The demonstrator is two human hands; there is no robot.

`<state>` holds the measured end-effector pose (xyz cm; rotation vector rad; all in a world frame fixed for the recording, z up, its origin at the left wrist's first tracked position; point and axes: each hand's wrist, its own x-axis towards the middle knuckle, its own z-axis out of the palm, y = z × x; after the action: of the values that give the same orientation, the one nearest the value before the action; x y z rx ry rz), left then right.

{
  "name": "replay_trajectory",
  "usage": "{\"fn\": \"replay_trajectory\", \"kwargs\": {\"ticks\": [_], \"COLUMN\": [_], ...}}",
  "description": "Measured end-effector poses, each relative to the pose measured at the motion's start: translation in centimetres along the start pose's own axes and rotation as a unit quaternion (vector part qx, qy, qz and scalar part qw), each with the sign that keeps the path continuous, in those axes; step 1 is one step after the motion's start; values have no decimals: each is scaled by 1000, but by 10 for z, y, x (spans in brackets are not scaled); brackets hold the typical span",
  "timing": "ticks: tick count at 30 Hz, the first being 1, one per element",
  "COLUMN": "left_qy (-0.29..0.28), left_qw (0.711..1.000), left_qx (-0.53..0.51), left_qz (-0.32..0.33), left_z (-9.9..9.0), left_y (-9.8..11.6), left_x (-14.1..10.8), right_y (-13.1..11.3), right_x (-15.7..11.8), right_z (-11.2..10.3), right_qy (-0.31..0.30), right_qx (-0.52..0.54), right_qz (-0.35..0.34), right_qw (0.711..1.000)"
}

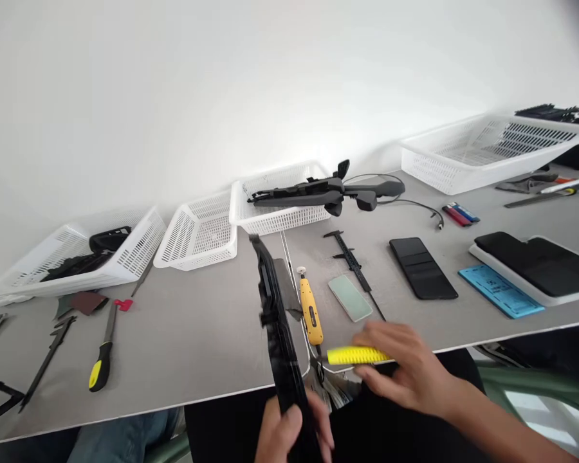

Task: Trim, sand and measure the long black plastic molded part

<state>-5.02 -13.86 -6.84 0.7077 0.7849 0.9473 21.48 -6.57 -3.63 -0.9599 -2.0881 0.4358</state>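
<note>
My left hand (pixel 294 427) is wrapped round the lower end of a long black plastic part (pixel 280 334), which stands tilted up over the table's front edge. My right hand (pixel 400 370) grips a tool with a bright yellow ribbed handle (pixel 354 355), held level just right of the black part; its tip is blurred. Between them and farther back, a yellow power tool (pixel 311 312) with a small round head lies on the table, next to a pale green rectangular plate (pixel 350 298) and a black caliper (pixel 351 262).
White baskets (pixel 197 233) line the wall, one with black parts (pixel 309 193) across it. A phone (pixel 423 268), blue packet (pixel 500 291) and lighters (pixel 460 214) lie right. A yellow-black handled tool (pixel 100 368) lies left. A person's jeans (pixel 125 437) show below left.
</note>
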Motion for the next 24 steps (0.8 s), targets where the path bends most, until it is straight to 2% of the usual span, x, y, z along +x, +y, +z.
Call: {"fn": "replay_trajectory", "kwargs": {"ticks": [3, 5, 7, 9, 11, 15, 20, 24], "left_qy": [-91, -155, -165, -138, -115, -90, -77, -68], "left_qw": [991, 979, 972, 973, 977, 981, 985, 988], "left_qx": [24, 43, 66, 81, 88, 101, 114, 111], "left_qz": [98, 128, 156, 166, 156, 136, 106, 87], "left_z": [5, 4, -2, -12, -22, -29, -25, -24], "left_y": [62, 91, 105, 104, 96, 87, 89, 88], "left_x": [75, 125, 165, 191, 201, 195, 189, 191], "right_y": [44, 74, 96, 109, 115, 115, 116, 117], "right_x": [61, 101, 129, 140, 138, 121, 114, 115], "right_z": [-4, -9, -10, -6, 3, 20, 19, 17], "right_qy": [46, 69, 89, 106, 116, 79, 55, 100], "right_qx": [-31, -78, -106, -119, -126, -115, -78, -98], "right_qz": [-24, -6, 8, -2, -6, -11, -4, 2], "right_qw": [998, 994, 990, 987, 985, 990, 995, 990]}}
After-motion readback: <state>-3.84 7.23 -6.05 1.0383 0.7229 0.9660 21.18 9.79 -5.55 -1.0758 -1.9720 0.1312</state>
